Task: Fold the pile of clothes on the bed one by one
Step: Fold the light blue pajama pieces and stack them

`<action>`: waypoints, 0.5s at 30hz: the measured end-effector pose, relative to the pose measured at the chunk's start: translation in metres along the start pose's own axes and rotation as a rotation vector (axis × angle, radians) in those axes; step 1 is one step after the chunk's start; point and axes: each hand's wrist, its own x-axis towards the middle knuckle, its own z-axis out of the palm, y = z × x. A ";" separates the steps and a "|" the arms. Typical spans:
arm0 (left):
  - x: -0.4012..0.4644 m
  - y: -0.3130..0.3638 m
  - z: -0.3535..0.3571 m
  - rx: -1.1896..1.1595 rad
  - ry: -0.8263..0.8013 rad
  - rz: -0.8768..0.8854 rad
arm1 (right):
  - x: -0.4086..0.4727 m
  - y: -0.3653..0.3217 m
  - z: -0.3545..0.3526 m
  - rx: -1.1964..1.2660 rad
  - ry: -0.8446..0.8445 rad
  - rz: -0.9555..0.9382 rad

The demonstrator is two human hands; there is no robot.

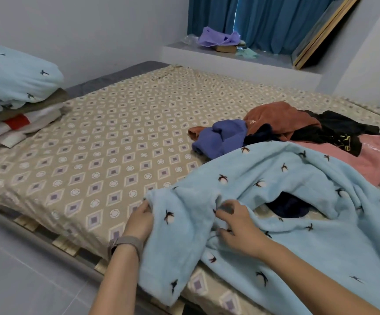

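- Two hands work a light blue fleece garment [275,189] at the near edge of the bed [116,144].
- Left hand [140,220], with a grey band on its wrist, grips the garment's left edge, fingers curled into the cloth.
- Right hand [236,223] lies on the garment's middle, fingers bent and pinching a fold of fleece.
- The garment spreads over the bed's near right part, one end hanging over the edge; a dark item shows in a gap under it.
- Unfolded pile [298,133] lies just behind the garment, on the right: purple, rust-brown, black and pink pieces, heaped and overlapping.
- Folded stack [13,98] sits at the bed's far left, well apart from the pile, topped by a matching light blue fleece piece.
- Blue curtain [264,21] hangs at the back, above a ledge holding a purple bag [218,37].
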 end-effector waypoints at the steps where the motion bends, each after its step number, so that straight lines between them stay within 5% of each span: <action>1: 0.002 -0.008 -0.002 0.258 0.048 0.029 | 0.005 -0.005 -0.003 -0.040 0.033 -0.033; 5: 0.005 -0.025 -0.004 0.360 0.225 0.091 | 0.042 -0.034 -0.024 -0.083 0.123 -0.204; 11: 0.007 -0.005 -0.034 -0.087 -0.095 0.479 | 0.132 -0.071 -0.045 0.305 -0.045 -0.079; 15: 0.021 -0.003 -0.046 -0.669 0.139 0.109 | 0.175 -0.084 -0.040 0.477 -0.098 0.121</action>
